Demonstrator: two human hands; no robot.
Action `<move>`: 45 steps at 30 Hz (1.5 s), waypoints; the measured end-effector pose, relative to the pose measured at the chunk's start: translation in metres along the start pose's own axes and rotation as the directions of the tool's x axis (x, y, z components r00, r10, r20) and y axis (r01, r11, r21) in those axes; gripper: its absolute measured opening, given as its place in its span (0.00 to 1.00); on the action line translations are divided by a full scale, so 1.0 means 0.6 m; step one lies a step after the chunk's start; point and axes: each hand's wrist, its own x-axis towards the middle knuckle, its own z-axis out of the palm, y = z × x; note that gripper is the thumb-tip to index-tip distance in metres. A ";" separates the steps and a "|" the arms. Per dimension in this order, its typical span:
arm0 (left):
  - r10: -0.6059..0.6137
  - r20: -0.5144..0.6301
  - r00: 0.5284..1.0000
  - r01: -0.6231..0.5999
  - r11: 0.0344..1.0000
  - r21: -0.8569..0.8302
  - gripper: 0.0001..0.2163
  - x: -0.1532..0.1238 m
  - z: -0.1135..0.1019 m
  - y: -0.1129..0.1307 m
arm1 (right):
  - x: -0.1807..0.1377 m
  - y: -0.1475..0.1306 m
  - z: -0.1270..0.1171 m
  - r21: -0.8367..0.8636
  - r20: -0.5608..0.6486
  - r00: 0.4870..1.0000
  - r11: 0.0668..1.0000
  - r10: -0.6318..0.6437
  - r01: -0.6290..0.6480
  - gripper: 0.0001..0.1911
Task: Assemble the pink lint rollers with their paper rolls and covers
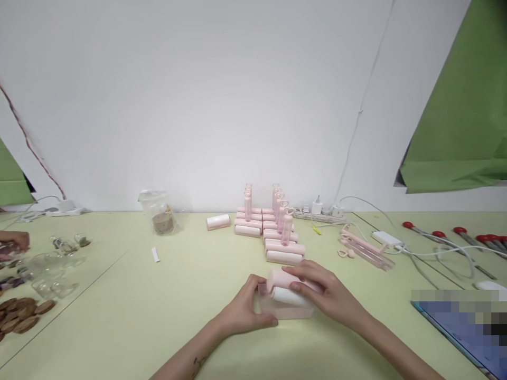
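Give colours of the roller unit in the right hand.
Pale pink casing, white roll. Best seen in the head view, the only one.

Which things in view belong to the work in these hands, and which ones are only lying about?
Part of the work, it seems:
pink-and-white roller, in the right hand
translucent case, in the left hand
rows of similar rollers

Probably just lying about:
plastic bag
white strip
red-ended tools
brown slices
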 end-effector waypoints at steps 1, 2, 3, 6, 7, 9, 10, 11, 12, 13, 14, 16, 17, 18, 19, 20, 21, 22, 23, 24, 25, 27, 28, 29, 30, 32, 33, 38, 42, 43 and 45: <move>-0.011 0.009 1.000 0.011 1.000 -0.010 0.22 0.000 0.001 0.000 | 0.003 -0.003 0.001 -0.030 0.019 1.000 0.999 -0.023 0.024 0.14; -0.022 0.017 1.000 0.023 1.000 -0.018 0.23 0.000 0.000 -0.001 | 0.007 -0.006 0.001 -0.055 0.035 0.999 0.998 -0.037 0.039 0.14; -0.032 0.025 0.999 0.033 0.999 -0.026 0.24 0.001 -0.001 -0.001 | 0.011 -0.010 0.002 -0.079 0.051 0.998 0.996 -0.046 0.049 0.14; -0.049 0.036 0.998 0.051 0.998 -0.037 0.26 0.003 -0.004 0.000 | 0.019 -0.016 0.008 -0.175 0.131 0.989 0.980 -0.068 0.090 0.14; -0.048 0.040 0.998 0.050 0.998 -0.042 0.26 0.003 -0.004 0.000 | 0.019 -0.018 0.013 -0.207 0.167 0.983 0.972 -0.073 0.107 0.14; -0.041 0.048 0.998 0.044 0.998 -0.055 0.27 0.003 -0.005 0.001 | 0.014 -0.019 0.027 -0.244 0.230 0.971 0.961 -0.070 0.127 0.13; -0.035 0.048 0.998 0.038 0.997 -0.062 0.27 0.003 -0.004 0.002 | 0.010 -0.019 0.034 -0.252 0.245 0.967 0.959 -0.064 0.127 0.12; -0.029 0.048 0.998 0.032 0.997 -0.070 0.27 0.003 -0.004 0.001 | 0.005 -0.019 0.041 -0.261 0.245 0.968 0.958 -0.056 0.122 0.12; -0.025 0.049 0.998 0.029 0.997 -0.077 0.26 0.003 -0.004 0.001 | 0.001 -0.018 0.045 -0.277 0.236 0.970 0.954 -0.051 0.118 0.12; -0.027 0.052 0.998 0.031 0.996 -0.080 0.26 0.003 -0.004 0.000 | -0.001 -0.015 0.047 -0.299 0.220 0.974 0.947 -0.052 0.118 0.12; -0.030 0.054 0.998 0.034 0.996 -0.080 0.25 0.003 -0.004 -0.001 | 0.000 -0.011 0.043 -0.328 0.197 0.979 0.937 -0.053 0.117 0.13; -0.039 0.057 0.998 0.043 0.996 -0.074 0.25 0.003 -0.005 -0.003 | 0.010 0.007 0.017 -0.451 0.109 0.994 0.891 -0.008 0.057 0.15; -0.040 0.055 0.998 0.044 0.996 -0.071 0.26 0.003 -0.006 -0.004 | 0.019 0.021 -0.005 -0.520 0.048 0.998 0.854 0.035 -0.005 0.16; -0.031 0.054 0.998 0.034 0.997 -0.066 0.27 0.003 -0.007 -0.004 | 0.030 0.037 -0.033 -0.606 -0.044 0.994 0.789 0.101 -0.107 0.16; -0.013 0.054 0.998 0.016 0.998 -0.056 0.28 0.002 -0.008 -0.003 | 0.041 0.056 -0.064 -0.650 -0.108 0.981 0.736 0.160 -0.191 0.16; 0.009 0.054 0.999 -0.007 0.999 -0.045 0.28 0.002 -0.009 -0.003 | 0.050 0.077 -0.097 -0.673 -0.155 0.965 0.692 0.211 -0.260 0.15; 0.027 0.054 0.998 -0.025 0.999 -0.031 0.29 0.002 -0.009 -0.001 | 0.057 0.098 -0.128 -0.693 -0.197 0.941 0.640 0.275 -0.332 0.12; 0.036 0.055 0.998 -0.035 0.999 -0.019 0.28 0.002 -0.010 0.000 | 0.061 0.119 -0.156 -0.708 -0.239 0.909 0.579 0.341 -0.404 0.10; 0.033 0.056 0.998 -0.033 0.999 -0.010 0.28 0.002 -0.010 0.002 | 0.061 0.138 -0.177 -0.717 -0.265 0.878 0.527 0.399 -0.456 0.08; 0.019 0.055 0.998 -0.018 1.000 -0.008 0.28 0.002 -0.010 0.003 | 0.059 0.156 -0.192 -0.722 -0.277 0.850 0.486 0.448 -0.492 0.08; 0.000 0.053 0.999 0.001 1.000 -0.010 0.29 0.002 -0.010 0.005 | 0.054 0.171 -0.200 -0.724 -0.283 0.825 0.455 0.490 -0.519 0.08; -0.021 0.051 0.998 0.022 1.000 -0.013 0.30 0.002 -0.010 0.007 | 0.040 0.193 -0.203 -0.717 -0.278 0.790 0.430 0.546 -0.549 0.09; -0.022 0.050 0.999 0.023 1.000 -0.013 0.30 0.002 -0.010 0.007 | 0.034 0.200 -0.201 -0.707 -0.278 0.779 0.429 0.562 -0.562 0.09; -0.022 0.049 0.999 0.022 1.000 -0.015 0.30 0.002 -0.010 0.007 | 0.028 0.203 -0.200 -0.692 -0.282 0.771 0.436 0.571 -0.576 0.09; -0.022 0.048 0.999 0.023 1.000 -0.017 0.30 0.002 -0.010 0.007 | 0.023 0.203 -0.201 -0.670 -0.294 0.765 0.447 0.574 -0.593 0.09; -0.032 0.050 0.998 0.034 0.999 -0.029 0.30 0.002 -0.010 0.005 | 0.019 0.193 -0.212 -0.610 -0.333 0.759 0.486 0.560 -0.626 0.10; -0.043 0.050 0.998 0.045 0.998 -0.038 0.31 0.002 -0.009 0.005 | 0.018 0.184 -0.220 -0.571 -0.354 0.760 0.518 0.545 -0.637 0.10; -0.078 0.035 0.996 0.079 0.997 -0.015 0.30 -0.002 0.000 0.005 | 0.023 0.101 -0.231 -0.330 -0.297 0.855 0.794 0.426 -0.510 0.15; 0.016 0.045 0.999 -0.020 0.995 0.102 0.23 -0.004 0.005 0.013 | 0.022 0.018 -0.150 0.010 0.000 0.960 0.960 0.280 -0.280 0.14; 0.028 0.049 0.998 -0.033 0.993 0.117 0.22 -0.004 0.006 0.015 | 0.020 -0.001 -0.126 0.106 0.079 0.969 0.964 0.234 -0.242 0.14; 0.032 0.048 0.998 -0.038 0.991 0.125 0.23 -0.003 0.005 0.017 | 0.017 -0.032 -0.083 0.161 0.152 0.978 0.973 0.144 -0.168 0.12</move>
